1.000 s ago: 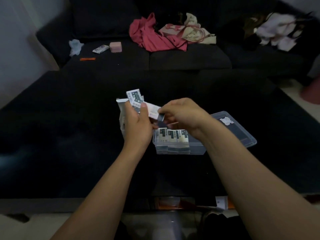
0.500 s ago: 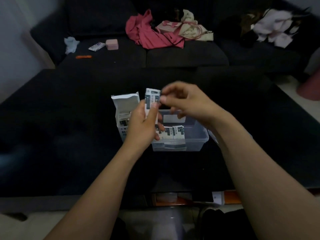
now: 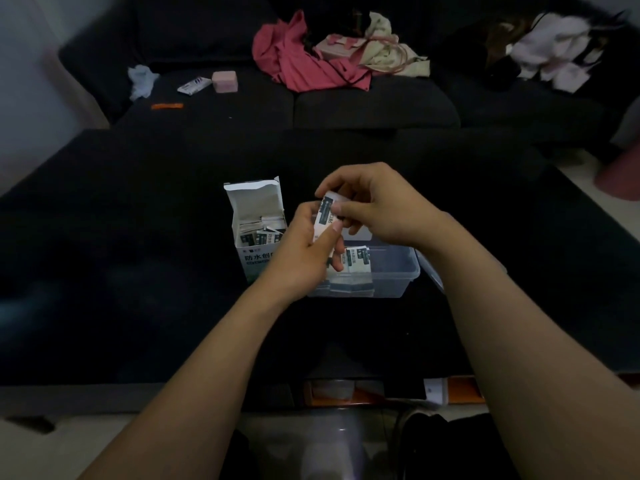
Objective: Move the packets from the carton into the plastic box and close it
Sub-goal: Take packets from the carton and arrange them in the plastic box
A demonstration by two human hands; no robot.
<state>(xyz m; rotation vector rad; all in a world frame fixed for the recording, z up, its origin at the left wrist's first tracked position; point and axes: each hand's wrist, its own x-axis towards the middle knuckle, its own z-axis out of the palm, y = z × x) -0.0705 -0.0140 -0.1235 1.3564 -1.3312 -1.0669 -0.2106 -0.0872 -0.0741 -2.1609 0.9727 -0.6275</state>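
Between the two hands, just above the near-left corner of the plastic box [image 3: 391,271], a small stack of plaster packets [image 3: 325,216] is held upright, its long axis running roughly vertical with a slight lean. The left hand [image 3: 304,251] grips the lower part of the stack from the left, thumb laid up against its face, while the right hand [image 3: 374,209] pinches the top edge from the right with curled fingertips – both hands are closed on the same packets. Directly below and a little to the right of the hands sits the clear box, open, with several packets [image 3: 358,259] already standing on edge against its near wall; its lid [image 3: 429,271] seems to lie just right of it, mostly hidden by the right forearm. Left of the left hand, touching distance away, stands the open carton [image 3: 256,244], flap up, more packets [image 3: 259,233] loose inside. As I judge it, the coming move is a short drop downward and slightly right, and the stack should stay upright to slot beside those already filed – the right hand is nearer the free space.
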